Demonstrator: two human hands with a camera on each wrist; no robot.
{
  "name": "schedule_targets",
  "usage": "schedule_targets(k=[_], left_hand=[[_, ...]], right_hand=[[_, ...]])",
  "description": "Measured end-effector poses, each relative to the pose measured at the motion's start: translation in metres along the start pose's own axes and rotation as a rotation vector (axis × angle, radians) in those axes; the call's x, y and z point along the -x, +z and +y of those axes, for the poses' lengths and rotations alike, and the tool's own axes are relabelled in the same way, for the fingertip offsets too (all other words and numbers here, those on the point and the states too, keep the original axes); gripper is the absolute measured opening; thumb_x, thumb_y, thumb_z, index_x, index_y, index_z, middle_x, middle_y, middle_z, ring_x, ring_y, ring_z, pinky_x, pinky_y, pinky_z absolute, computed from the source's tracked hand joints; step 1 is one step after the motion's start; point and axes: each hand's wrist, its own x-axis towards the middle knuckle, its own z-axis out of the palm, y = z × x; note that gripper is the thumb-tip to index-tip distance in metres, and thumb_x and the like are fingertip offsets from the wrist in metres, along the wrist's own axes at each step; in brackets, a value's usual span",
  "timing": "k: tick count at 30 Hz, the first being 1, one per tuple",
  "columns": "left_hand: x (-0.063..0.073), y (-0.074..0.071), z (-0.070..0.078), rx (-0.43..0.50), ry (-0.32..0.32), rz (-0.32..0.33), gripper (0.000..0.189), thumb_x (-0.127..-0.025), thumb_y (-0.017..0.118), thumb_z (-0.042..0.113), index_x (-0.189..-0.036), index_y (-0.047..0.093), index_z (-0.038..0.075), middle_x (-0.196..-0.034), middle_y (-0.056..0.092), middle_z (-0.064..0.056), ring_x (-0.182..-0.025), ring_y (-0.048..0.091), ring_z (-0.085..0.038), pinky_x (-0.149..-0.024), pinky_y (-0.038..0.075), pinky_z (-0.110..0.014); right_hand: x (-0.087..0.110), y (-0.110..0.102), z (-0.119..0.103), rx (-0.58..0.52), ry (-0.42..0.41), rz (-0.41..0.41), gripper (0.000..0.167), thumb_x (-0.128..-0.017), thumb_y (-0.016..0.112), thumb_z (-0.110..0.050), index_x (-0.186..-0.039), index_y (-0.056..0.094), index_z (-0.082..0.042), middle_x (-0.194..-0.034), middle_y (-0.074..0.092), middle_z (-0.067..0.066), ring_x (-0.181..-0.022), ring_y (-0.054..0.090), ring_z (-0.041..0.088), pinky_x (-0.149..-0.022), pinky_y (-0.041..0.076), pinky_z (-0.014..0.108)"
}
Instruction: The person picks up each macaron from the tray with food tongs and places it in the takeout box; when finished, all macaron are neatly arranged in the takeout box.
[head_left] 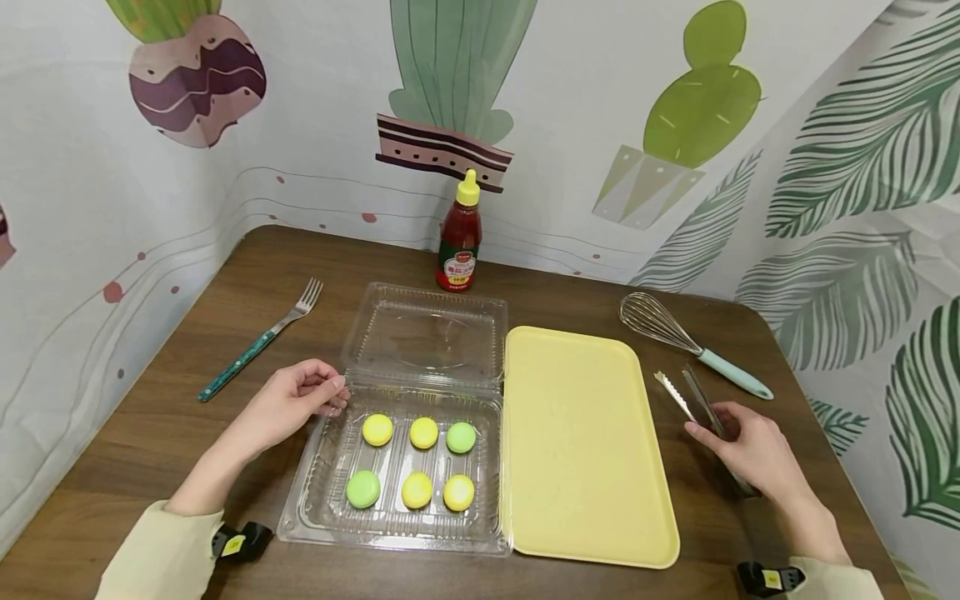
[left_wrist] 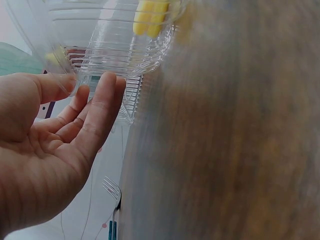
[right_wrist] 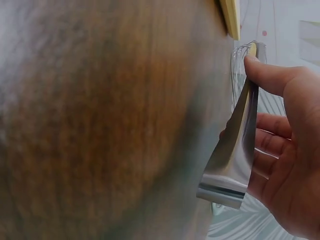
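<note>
A clear plastic clamshell container [head_left: 393, 537] lies with its lid [head_left: 431, 337] folded back. In its base sit two rows of macarons: several yellow ones, such as a yellow macaron [head_left: 416, 490], and two green ones, one green macaron [head_left: 363, 489] at front left and another at back right. My left hand [head_left: 303, 396] pinches the container's left rim near the hinge, thumb and fingers on either side in the left wrist view. On the right, my right hand [head_left: 757, 446] holds metal tongs [right_wrist: 232, 150] between thumb and fingers; their arms are spread apart, the serrated tips pointing away from me.
A yellow tray [head_left: 581, 442] lies against the container's right side. Behind the lid stands a red sauce bottle [head_left: 459, 246] with a yellow cap. A fork [head_left: 262, 340] lies at the left, and a whisk [head_left: 693, 342] at back right. A patterned cloth backdrop borders the wooden table [head_left: 157, 417].
</note>
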Motion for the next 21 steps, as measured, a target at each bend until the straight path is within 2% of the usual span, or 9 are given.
schedule_targets(k=[7, 15, 21], left_hand=[[-0.0005, 0.0001, -0.0007, 0.001, 0.005, -0.005, 0.021, -0.103, 0.056, 0.011, -0.105, 0.059, -0.01, -0.096, 0.07, -0.02, -0.085, 0.071, -0.026, -0.073, 0.061, -0.028], [-0.0004, 0.0004, -0.001, 0.008, 0.004, -0.001, 0.021, -0.103, 0.056, 0.01, -0.104, 0.059, -0.01, -0.095, 0.07, -0.021, -0.084, 0.071, -0.026, -0.072, 0.061, -0.029], [0.0, 0.0001, -0.0007, -0.001, 0.003, 0.0, 0.021, -0.103, 0.056, 0.011, -0.105, 0.059, -0.01, -0.095, 0.07, -0.02, -0.085, 0.071, -0.025, -0.072, 0.061, -0.028]], right_hand=[[0.0002, 0.0024, 0.003, -0.002, 0.01, -0.045, 0.056, -0.089, 0.075, -0.043, -0.113, 0.063, 0.006, -0.083, 0.064, 0.006, -0.073, 0.057, 0.021, -0.062, 0.047, 0.04], [0.0001, 0.0025, 0.0029, 0.022, 0.022, -0.076, 0.056, -0.089, 0.072, -0.049, -0.109, 0.065, 0.003, -0.08, 0.063, 0.002, -0.07, 0.058, 0.018, -0.061, 0.048, 0.04], [-0.0001, 0.0037, 0.0041, 0.015, 0.025, -0.096, 0.054, -0.089, 0.074, -0.046, -0.107, 0.065, 0.004, -0.08, 0.064, 0.003, -0.07, 0.058, 0.02, -0.06, 0.048, 0.043]])
